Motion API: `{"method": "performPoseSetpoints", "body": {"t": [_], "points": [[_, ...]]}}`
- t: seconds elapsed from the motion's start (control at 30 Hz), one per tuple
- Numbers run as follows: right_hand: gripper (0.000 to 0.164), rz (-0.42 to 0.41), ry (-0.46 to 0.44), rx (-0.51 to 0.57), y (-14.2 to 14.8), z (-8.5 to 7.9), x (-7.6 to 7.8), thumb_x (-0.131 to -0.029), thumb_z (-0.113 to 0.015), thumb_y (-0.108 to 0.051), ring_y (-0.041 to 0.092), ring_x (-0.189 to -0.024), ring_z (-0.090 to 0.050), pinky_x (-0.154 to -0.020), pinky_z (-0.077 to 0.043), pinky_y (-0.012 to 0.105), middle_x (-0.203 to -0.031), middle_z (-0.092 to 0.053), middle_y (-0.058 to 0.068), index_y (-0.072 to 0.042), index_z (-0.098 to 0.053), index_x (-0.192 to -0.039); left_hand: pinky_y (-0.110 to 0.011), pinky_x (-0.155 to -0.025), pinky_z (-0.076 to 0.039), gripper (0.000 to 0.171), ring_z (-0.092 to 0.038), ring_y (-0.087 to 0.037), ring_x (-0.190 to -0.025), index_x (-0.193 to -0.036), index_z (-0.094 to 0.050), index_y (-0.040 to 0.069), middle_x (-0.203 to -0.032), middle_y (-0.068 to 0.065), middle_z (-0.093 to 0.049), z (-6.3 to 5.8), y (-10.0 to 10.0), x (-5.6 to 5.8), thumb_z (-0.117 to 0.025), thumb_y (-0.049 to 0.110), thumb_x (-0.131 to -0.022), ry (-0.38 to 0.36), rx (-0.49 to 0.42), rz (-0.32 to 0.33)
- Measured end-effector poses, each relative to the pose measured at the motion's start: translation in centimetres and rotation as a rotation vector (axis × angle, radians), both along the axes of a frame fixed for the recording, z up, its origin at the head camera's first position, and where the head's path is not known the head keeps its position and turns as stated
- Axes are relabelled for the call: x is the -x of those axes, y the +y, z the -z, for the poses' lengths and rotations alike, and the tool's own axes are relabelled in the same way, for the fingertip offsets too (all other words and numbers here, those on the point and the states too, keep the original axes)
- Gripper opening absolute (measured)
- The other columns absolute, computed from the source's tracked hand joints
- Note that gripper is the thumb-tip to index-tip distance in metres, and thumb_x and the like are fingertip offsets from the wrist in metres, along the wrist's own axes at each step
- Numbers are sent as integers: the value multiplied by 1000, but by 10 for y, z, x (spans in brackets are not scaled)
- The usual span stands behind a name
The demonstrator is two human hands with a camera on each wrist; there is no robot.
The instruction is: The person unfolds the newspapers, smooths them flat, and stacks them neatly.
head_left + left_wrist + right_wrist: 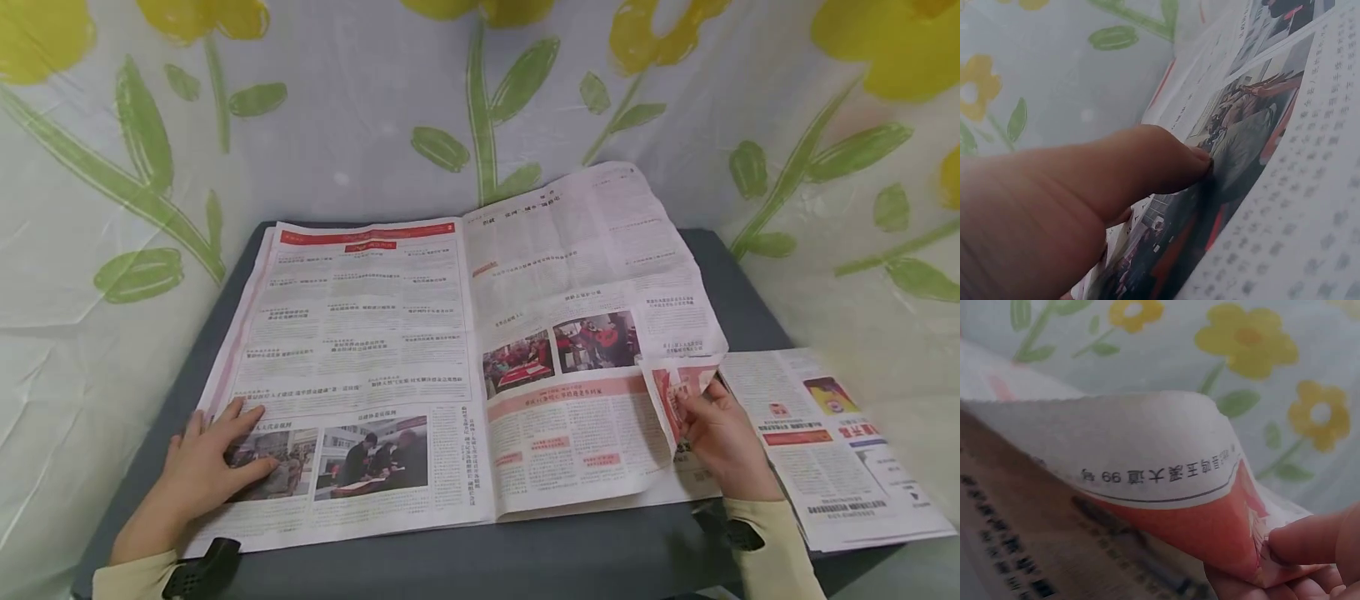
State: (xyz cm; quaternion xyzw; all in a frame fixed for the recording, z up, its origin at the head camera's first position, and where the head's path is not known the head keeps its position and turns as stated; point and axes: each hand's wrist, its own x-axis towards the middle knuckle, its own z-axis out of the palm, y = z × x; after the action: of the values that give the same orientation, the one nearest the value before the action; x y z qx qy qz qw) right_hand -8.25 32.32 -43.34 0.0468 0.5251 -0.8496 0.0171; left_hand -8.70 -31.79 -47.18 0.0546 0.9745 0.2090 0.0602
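Observation:
An open newspaper (390,358) lies spread on a dark grey table. My left hand (206,471) rests on the left page with fingers spread, the thumb touching a printed photo; the left wrist view shows that thumb (1166,162) against the paper. My right hand (716,433) pinches the lower right edge of the right page (562,417) between thumb and fingers. That corner is lifted and folded over, showing a red printed patch (678,392). In the right wrist view the curled sheet (1166,444) rises off the page beneath, held at its red part.
Another folded newspaper (840,467) lies at the right, partly past the table's edge. The dark grey table (585,550) shows along the front. A whitish curtain (337,125) with yellow flowers and green leaves hangs behind and at both sides.

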Motion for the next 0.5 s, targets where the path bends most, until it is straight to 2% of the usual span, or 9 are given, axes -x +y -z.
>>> {"method": "performPoseSetpoints", "body": {"t": [0.13, 0.27, 0.37, 0.5], "points": [[29, 26, -102, -6, -1, 13, -2, -105, -48, 1, 5, -83, -69, -67, -55, 21, -101, -73, -7, -22, -58, -120, -86, -100, -14, 90, -13, -74, -138, -149, -44, -5, -157, -39, -28, 2, -1, 0, -81, 42, -81, 15, -1, 1], [29, 47, -185, -22, 0, 19, -3, -106, -50, -4, 2, -86, -66, -70, -53, 19, -104, -71, -12, -24, -48, -127, -86, -101, -16, 89, -15, -75, -137, -147, -43, -9, -155, -43, -28, 2, -2, 3, -80, 39, -81, 17, 9, 3], [32, 66, -215, -68, 3, 20, -4, -106, -51, -8, 2, -84, -63, -67, -49, 18, -104, -70, -14, -24, -42, -131, -87, -102, -16, 88, -15, -76, -138, -147, -42, -12, -154, -45, -27, 2, -3, 5, -78, 36, -82, 5, 10, 3], [29, 72, -215, -120, 9, 21, -5, -106, -52, -11, 2, -81, -60, -64, -47, 19, -102, -69, -16, -24, -44, -130, -87, -102, -16, 87, -12, -77, -138, -147, -40, -14, -153, -47, -24, 1, -4, 5, -76, 33, -83, -5, -11, -1]]}}
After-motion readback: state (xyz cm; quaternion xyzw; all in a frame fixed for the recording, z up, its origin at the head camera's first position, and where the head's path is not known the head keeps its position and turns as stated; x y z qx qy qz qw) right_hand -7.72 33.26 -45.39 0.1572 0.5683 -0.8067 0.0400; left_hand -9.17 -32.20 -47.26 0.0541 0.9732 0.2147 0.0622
